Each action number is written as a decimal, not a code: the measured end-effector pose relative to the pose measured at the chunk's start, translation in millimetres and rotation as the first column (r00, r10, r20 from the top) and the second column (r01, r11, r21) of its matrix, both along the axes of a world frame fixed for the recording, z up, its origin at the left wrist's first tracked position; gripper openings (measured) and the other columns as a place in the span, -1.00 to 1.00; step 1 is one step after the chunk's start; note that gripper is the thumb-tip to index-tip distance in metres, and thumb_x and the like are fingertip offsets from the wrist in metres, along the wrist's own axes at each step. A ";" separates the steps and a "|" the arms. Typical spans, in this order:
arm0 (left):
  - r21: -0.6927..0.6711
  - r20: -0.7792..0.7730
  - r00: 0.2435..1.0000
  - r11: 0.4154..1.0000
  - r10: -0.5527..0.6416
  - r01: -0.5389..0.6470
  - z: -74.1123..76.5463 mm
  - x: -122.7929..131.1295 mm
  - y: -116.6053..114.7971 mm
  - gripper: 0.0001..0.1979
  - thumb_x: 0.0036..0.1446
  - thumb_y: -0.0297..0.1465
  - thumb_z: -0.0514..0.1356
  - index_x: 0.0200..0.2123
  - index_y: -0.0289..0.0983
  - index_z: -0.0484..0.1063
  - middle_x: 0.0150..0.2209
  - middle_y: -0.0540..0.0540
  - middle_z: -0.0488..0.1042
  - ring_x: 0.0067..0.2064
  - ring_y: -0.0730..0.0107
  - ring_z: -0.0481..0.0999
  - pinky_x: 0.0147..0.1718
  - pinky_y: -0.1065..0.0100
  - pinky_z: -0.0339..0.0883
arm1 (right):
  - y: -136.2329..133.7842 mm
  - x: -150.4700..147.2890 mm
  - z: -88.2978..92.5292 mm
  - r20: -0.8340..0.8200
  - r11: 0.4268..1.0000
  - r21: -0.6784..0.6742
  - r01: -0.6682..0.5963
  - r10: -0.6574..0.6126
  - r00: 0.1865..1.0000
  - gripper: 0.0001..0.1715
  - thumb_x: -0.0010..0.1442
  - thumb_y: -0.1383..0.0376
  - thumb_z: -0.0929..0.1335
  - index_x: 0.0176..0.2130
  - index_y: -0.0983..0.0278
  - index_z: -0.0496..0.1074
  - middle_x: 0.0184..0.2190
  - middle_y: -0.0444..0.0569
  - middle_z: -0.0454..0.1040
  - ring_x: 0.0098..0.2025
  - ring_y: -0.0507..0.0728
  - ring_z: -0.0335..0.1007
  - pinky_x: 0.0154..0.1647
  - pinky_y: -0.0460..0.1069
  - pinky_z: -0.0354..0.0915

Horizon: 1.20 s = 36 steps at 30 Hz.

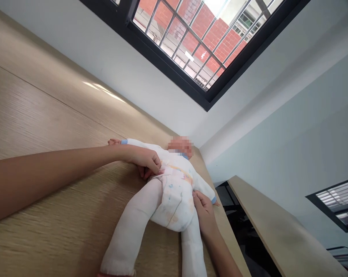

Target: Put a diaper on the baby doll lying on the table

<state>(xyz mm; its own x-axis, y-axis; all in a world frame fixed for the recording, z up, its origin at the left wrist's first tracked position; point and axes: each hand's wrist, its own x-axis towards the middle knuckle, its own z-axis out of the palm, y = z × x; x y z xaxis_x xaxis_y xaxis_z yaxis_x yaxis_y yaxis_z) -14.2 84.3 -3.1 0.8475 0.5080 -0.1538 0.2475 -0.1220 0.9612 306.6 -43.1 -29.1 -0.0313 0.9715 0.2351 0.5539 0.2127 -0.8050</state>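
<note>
A baby doll (150, 215) in a white suit lies on its back on a light wooden table (47, 127), legs toward me. A white diaper (174, 200) wraps its hips. My left hand (145, 161) rests at the doll's left waist, fingers curled and pinching the diaper's upper edge. At the opposite hip my right hand (203, 207) presses against the diaper's side with its fingers tucked in, so what they grip is hidden.
The view is strongly tilted. A white wall (110, 57) runs behind the table, with a black-framed barred window (202, 42) above. A second wooden tabletop (277, 231) stands to the right, across a dark gap. The table's right edge is close to the doll.
</note>
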 end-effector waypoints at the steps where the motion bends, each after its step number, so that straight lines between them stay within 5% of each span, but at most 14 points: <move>1: -0.003 0.004 1.000 1.000 -0.001 0.001 -0.3 -0.1 0.2 -0.56 0.02 0.04 0.44 -0.56 -0.18 0.51 -0.48 -0.10 0.54 -0.38 0.23 0.54 -0.37 0.32 0.45 | 0.3 0.4 -0.6 0.000 1.000 0.000 0.000 0.000 1.000 -0.40 0.35 -0.12 0.30 -0.49 0.17 0.07 -0.50 -0.20 0.00 -0.42 0.06 -0.09 -0.40 -0.01 -0.04; 36: 0.021 -0.025 0.999 0.999 -0.026 0.026 -6.2 0.5 6.3 -0.52 0.09 0.08 0.42 -0.49 -0.21 0.48 -0.51 -0.03 0.54 -0.37 0.31 0.55 -0.37 0.41 0.48 | -3.4 -4.7 6.2 0.001 0.999 -0.047 0.006 -0.006 1.000 -0.33 0.31 -0.23 0.33 -0.50 0.17 0.10 -0.51 -0.19 0.04 -0.41 0.08 -0.07 -0.40 -0.02 0.02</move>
